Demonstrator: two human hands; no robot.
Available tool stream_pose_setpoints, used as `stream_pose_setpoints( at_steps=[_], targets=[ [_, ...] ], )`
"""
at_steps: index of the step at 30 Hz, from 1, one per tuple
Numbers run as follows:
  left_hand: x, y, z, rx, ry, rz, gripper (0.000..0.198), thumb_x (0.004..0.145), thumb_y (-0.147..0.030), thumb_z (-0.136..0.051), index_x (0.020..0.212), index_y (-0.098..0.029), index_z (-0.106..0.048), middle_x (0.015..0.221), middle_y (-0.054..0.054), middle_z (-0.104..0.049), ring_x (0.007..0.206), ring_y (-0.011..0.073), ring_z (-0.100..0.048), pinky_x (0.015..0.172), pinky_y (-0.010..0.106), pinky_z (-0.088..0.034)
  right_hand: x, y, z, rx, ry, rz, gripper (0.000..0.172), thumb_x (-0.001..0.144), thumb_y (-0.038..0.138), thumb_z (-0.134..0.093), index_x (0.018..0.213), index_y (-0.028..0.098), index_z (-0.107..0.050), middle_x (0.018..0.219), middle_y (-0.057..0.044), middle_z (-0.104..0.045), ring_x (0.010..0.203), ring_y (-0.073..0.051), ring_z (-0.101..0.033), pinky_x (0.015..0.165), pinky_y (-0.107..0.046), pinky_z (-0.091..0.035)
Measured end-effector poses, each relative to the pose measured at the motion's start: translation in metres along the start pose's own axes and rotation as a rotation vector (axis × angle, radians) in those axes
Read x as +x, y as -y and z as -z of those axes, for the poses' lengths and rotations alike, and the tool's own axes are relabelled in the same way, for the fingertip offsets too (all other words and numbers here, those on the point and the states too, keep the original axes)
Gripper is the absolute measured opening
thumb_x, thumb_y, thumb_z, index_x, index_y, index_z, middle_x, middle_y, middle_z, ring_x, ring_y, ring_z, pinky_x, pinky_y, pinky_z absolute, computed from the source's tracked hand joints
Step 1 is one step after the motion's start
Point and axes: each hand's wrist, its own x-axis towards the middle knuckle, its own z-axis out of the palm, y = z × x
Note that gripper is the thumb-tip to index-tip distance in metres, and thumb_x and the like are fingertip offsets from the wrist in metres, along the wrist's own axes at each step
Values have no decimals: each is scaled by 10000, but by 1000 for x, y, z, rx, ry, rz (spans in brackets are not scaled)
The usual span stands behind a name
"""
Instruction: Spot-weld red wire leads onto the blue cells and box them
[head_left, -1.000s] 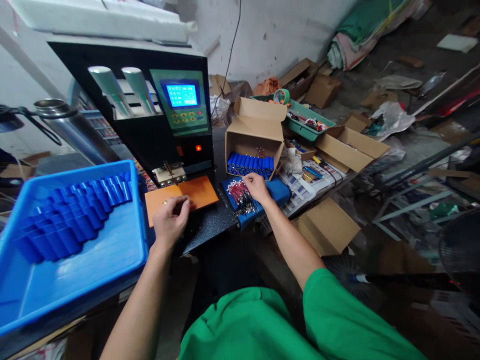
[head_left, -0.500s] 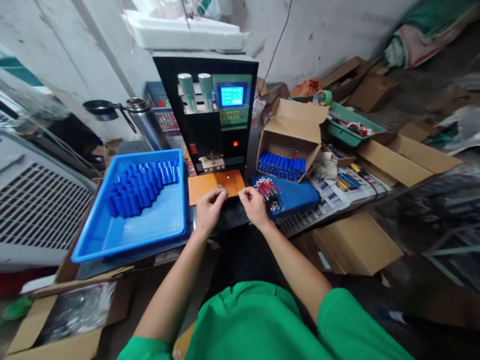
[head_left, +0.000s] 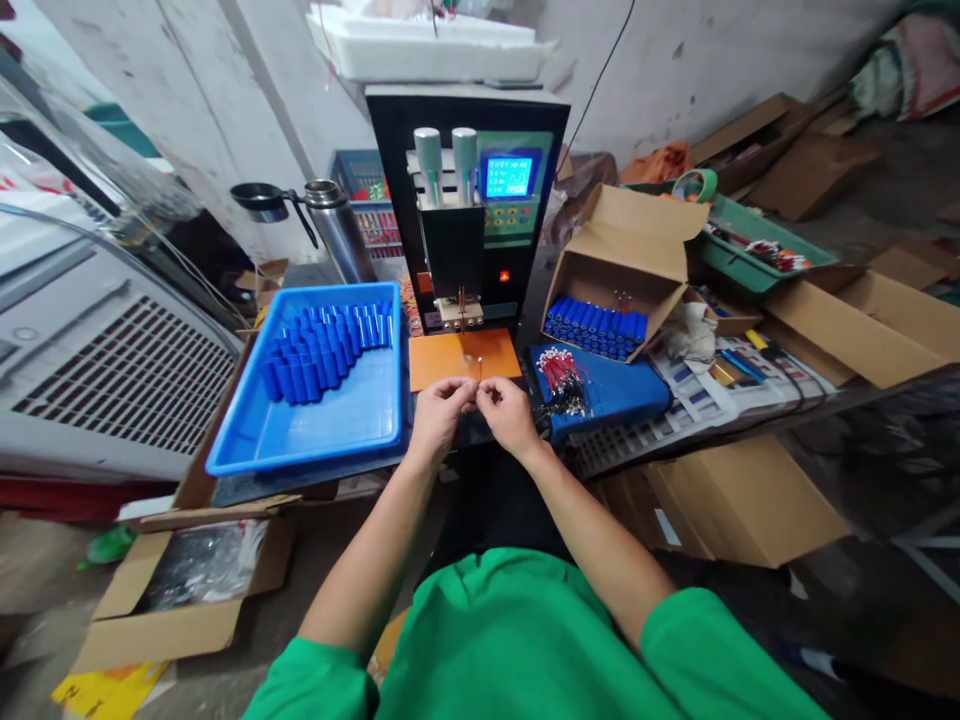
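**Right hand (head_left: 506,412) has moved from wire pile (head_left: 562,380) to left hand (head_left: 442,412)**

The blue tray (head_left: 352,425) and cardboard box (head_left: 637,235) hold blue cylinders (head_left: 330,345). A thin wire (head_left: 480,367) rises between both hands, pinched by the right; the left is closed narrow, its contents unclear.

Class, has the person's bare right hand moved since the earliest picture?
Yes: the right hand moved left, from red and black wires toward the flat orange board.

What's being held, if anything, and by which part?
A thin wire lead, pinched below its white tip by the right hand; whether the left hand, close beside, grips it too can't be told.
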Motion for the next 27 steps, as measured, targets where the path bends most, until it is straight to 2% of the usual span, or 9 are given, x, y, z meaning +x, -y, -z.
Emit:
stream_pose_setpoints(
  at_steps=[5, 7, 10, 12, 14, 16, 20, 27],
  targets=[
    [0, -2, 1, 82, 67, -36, 413, 634, -501, -837, 716, -142, -650, 629, -7, -603, 577, 80, -519, 591, 218, -447, -3, 8, 5, -36, 41, 73, 169, 883, 327, -568, 774, 205, -609, 799, -52, -650, 733, -177, -604, 738, -307, -511],
    [1, -4, 4, 158, 92, -74, 420, 678, -526, -806, 721, -147, -631, 634, -4, -606, 588, 86, -529, 598, 221, -446, -2, 9, 10, -4, -5, 55, 175, 883, 350, -588, 801, 200, -622, 820, -57, -659, 739, -178, -608, 736, -310, -517],
    [2, -7, 10, 238, 149, -110, 450, 717, -567, -773, 763, -150, -612, 687, 19, -646, 605, 102, -563, 588, 229, -447, 3, 8, 16, 89, -102, -38, 249, 852, 417, -649, 951, 189, -641, 917, -72, -672, 800, -187, -624, 721, -306, -524],
    [3, -9, 14, 271, 210, -116, 459, 729, -580, -766, 772, -153, -604, 672, 13, -638, 589, 103, -556, 571, 231, -439, 9, 6, 19, 210, -13, -101, 346, 806, 454, -698, 1016, 185, -644, 947, -72, -679, 843, -196, -642, 735, -307, -533],
    [4, -10, 17, 299, 272, -118, 450, 735, -573, -770, 769, -154, -609, 630, -2, -616, 562, 100, -537, 554, 231, -428, 13, 4, 19, 332, 143, -149, 366, 769, 480, -727, 974, 184, -663, 913, -61, -693, 843, -199, -655, 768, -316, -543],
    [3, -10, 21, 318, 298, -111, 434, 735, -554, -778, 769, -151, -621, 605, -8, -608, 539, 96, -526, 542, 230, -423, 13, 4, 18, 402, 232, -184, 349, 749, 493, -747, 894, 183, -683, 861, -50, -703, 796, -192, -657, 776, -323, -546],
    [-5, -10, 28, 307, 259, -57, 433, 693, -520, -811, 808, -149, -621, 612, -2, -641, 531, 111, -581, 545, 240, -467, 5, 4, 16, 396, 233, -251, 339, 722, 499, -792, 792, 177, -711, 737, -33, -693, 676, -176, -632, 710, -316, -536],
    [-28, -11, 40, 290, 228, 2, 498, 662, -551, -834, 847, -147, -609, 620, 4, -653, 545, 140, -632, 566, 269, -527, -4, 9, 12, 414, 388, -308, 427, 703, 575, -810, 755, 162, -715, 658, -35, -682, 605, -169, -621, 634, -306, -532]
  ],
)
